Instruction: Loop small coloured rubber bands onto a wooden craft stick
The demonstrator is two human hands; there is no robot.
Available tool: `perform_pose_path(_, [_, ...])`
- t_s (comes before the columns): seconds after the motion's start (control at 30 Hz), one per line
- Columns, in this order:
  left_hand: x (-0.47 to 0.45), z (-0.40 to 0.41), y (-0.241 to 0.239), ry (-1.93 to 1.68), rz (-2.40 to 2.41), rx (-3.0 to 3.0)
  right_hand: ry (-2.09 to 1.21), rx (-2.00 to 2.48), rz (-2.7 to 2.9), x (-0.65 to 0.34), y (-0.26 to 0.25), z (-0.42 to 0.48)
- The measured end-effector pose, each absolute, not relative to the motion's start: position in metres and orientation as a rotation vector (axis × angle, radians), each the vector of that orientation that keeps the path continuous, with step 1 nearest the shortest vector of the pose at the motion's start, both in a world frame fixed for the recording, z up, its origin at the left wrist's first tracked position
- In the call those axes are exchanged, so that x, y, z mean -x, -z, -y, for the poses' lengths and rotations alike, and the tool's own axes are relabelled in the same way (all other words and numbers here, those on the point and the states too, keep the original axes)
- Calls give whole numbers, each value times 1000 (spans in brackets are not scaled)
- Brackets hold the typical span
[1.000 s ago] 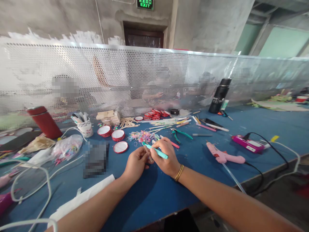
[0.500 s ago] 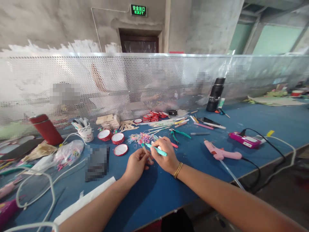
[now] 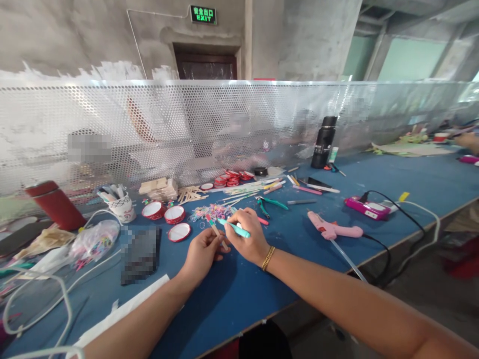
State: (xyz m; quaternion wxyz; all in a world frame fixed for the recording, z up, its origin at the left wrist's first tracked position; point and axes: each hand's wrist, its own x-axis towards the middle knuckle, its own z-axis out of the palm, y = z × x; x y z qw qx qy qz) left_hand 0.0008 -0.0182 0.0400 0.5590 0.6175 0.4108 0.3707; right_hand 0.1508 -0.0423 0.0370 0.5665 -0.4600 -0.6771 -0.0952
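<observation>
My left hand (image 3: 200,254) pinches a thin wooden craft stick (image 3: 216,230) with a red tip, held just above the blue table (image 3: 232,294). My right hand (image 3: 249,240) grips a teal marker (image 3: 235,228), whose tip rests against the stick. The two hands touch at the fingertips. A gold bracelet (image 3: 268,258) circles my right wrist. Just beyond the hands lies a heap of small coloured rubber bands (image 3: 210,212).
A pink glue gun (image 3: 331,230), green pliers (image 3: 270,203), red-rimmed lids (image 3: 164,214), a cup of pens (image 3: 121,205), a red flask (image 3: 56,204), a black bottle (image 3: 324,141), a magenta device (image 3: 366,208) with cables, loose sticks and a perforated metal screen (image 3: 224,124) surround the hands.
The camera has swung right, so everything sits further left in the picture. Both hands keep their hold on stick and marker, working close together.
</observation>
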Motion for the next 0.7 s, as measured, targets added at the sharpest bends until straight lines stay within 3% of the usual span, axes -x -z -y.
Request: perform_pose_path(0.7, [0,18,-31,-885,-924,-1441,263,1101,1612,-157,-36,36])
